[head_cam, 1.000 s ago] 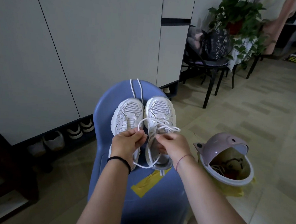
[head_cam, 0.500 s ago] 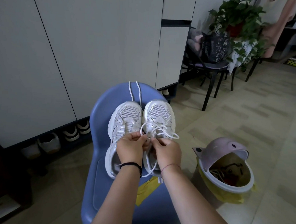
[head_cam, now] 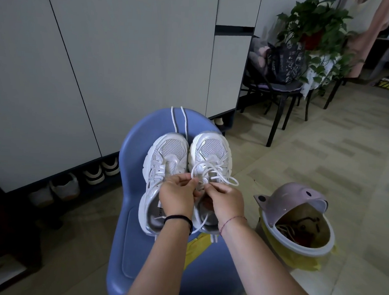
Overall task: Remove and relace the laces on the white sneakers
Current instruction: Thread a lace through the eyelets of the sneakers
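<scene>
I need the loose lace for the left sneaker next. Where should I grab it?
Pinch the lace beyond the toes, from above: there its two strands lie flat on the chair; nearer, they vanish between the sneakers.

Bare forearms: black band (head_cam: 180, 219) on left wrist, thin red string (head_cam: 232, 220) on right.

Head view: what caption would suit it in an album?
Left hand and right hand pinch the lace of the right-side sneaker; the left-side sneaker lies unlaced on the blue chair.
</scene>
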Available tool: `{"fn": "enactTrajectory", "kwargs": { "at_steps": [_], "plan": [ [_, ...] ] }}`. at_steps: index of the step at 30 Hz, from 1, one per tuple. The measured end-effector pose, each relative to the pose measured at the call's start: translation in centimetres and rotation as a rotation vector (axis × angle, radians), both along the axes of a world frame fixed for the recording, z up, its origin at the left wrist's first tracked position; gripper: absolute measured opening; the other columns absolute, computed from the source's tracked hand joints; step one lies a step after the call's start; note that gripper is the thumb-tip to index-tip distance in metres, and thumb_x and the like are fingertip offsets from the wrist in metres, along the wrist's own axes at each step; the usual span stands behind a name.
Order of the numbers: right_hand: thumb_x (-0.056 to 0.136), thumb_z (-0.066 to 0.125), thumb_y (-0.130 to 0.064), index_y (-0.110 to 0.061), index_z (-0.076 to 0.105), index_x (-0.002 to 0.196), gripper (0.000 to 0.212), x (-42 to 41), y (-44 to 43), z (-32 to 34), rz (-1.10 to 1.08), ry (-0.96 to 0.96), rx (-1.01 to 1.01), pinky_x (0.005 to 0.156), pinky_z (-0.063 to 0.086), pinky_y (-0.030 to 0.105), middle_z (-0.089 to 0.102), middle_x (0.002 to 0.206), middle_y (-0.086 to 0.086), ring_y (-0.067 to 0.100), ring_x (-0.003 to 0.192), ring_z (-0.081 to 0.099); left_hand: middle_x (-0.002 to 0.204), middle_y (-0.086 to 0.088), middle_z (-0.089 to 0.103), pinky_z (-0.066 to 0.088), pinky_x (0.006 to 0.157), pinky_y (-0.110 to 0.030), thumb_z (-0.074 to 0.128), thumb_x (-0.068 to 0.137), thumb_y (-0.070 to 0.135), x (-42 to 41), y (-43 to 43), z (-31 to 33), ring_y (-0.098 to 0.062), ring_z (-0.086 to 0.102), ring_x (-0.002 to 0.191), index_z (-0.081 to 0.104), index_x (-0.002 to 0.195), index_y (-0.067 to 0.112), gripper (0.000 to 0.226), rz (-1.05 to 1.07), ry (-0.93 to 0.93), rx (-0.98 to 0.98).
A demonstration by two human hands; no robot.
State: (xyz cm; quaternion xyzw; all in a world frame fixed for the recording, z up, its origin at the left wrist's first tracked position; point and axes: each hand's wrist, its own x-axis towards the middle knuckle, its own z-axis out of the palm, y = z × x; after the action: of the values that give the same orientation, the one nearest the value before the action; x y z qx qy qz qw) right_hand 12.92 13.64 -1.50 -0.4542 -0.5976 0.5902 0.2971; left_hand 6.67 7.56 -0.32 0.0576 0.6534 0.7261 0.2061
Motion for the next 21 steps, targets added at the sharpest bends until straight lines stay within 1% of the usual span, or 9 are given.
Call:
{"fn": "enactTrajectory", "kwargs": {
  "at_steps": [4,8,11,13,15,17,18,20,21],
  "plan": [
    [0.085,0.069,-0.016,-0.015,0.076,0.086,0.007,0.2,0.0,0.2,-0.002,-0.006,0.000,0.075,0.052,0.025,0.070,0.074,-0.001,0.015,0.075,0.064,0.062,-0.006,0.064,0.040,0.037,-0.013,0.068,0.086,0.000,-0.1,0.2,-0.3,-0.001,0.049,0.033,0.065,0.083,0.005,0.006,0.002,0.059,-0.025],
    [0.088,0.066,-0.015,-0.013,0.074,0.088,0.009,0.3,-0.1,0.7,0.014,-0.010,-0.042,0.071,0.051,0.025,0.070,0.076,-0.001,0.015,0.073,0.063,0.063,-0.004,0.066,0.043,0.041,-0.016,0.071,0.084,0.001,-0.4,0.4,-0.7,-0.002,0.048,0.035,0.065,0.081,0.009,0.010,-0.010,0.079,-0.047],
    [0.094,0.057,-0.013,-0.013,0.073,0.087,0.018,0.4,-0.4,1.0,0.042,0.027,-0.124,0.068,0.056,0.031,0.070,0.076,0.001,0.016,0.070,0.065,0.060,0.000,0.067,0.044,0.045,-0.020,0.074,0.083,0.004,-0.6,0.6,-1.3,-0.004,0.048,0.037,0.066,0.081,0.011,0.010,-0.006,0.086,-0.071],
    [0.096,0.051,-0.008,-0.016,0.074,0.086,0.026,0.5,-0.6,1.2,0.084,0.095,-0.167,0.059,0.055,0.023,0.071,0.074,0.001,0.014,0.066,0.066,0.058,0.000,0.066,0.045,0.045,-0.020,0.074,0.083,0.007,-0.7,0.8,-1.5,-0.004,0.049,0.037,0.067,0.081,0.011,0.008,0.006,0.094,-0.081],
    [0.097,0.048,-0.001,-0.018,0.073,0.087,0.032,0.6,-0.7,1.4,0.112,0.163,-0.194,0.053,0.051,0.016,0.071,0.072,0.000,0.011,0.063,0.067,0.057,-0.002,0.065,0.046,0.046,-0.018,0.075,0.083,0.012,-0.7,0.8,-1.6,-0.003,0.050,0.039,0.069,0.082,0.012,0.006,0.005,0.124,-0.113],
    [0.096,0.046,0.002,-0.013,0.073,0.096,0.032,0.6,-0.6,1.3,0.130,0.191,-0.229,0.054,0.051,0.015,0.072,0.073,0.000,0.009,0.063,0.068,0.058,-0.002,0.066,0.048,0.051,-0.019,0.076,0.083,0.017,-0.5,0.8,-1.7,-0.005,0.054,0.044,0.072,0.085,0.010,0.008,-0.003,0.147,-0.142],
    [0.096,0.045,0.003,-0.011,0.073,0.099,0.032,0.7,-0.6,1.3,0.138,0.193,-0.240,0.057,0.053,0.016,0.072,0.074,0.001,0.011,0.065,0.068,0.062,-0.003,0.068,0.050,0.057,-0.021,0.076,0.083,0.020,-0.5,0.8,-1.8,-0.008,0.058,0.050,0.073,0.087,0.010,0.011,-0.007,0.160,-0.158],
    [0.095,0.046,0.003,-0.014,0.074,0.096,0.033,0.7,-0.4,1.3,0.147,0.186,-0.247,0.063,0.055,0.019,0.073,0.075,0.002,0.015,0.070,0.068,0.073,-0.004,0.072,0.054,0.068,-0.026,0.076,0.082,0.024,-0.6,0.8,-1.8,-0.014,0.065,0.065,0.074,0.089,0.011,0.015,-0.023,0.189,-0.204],
    [0.095,0.047,0.002,-0.016,0.075,0.093,0.034,0.7,-0.4,1.3,0.150,0.178,-0.251,0.064,0.055,0.020,0.073,0.074,0.002,0.015,0.070,0.068,0.076,-0.004,0.073,0.054,0.071,-0.028,0.076,0.082,0.025,-0.7,0.9,-1.8,-0.016,0.066,0.069,0.074,0.090,0.012,0.016,-0.035,0.195,-0.219]
  ]
}}
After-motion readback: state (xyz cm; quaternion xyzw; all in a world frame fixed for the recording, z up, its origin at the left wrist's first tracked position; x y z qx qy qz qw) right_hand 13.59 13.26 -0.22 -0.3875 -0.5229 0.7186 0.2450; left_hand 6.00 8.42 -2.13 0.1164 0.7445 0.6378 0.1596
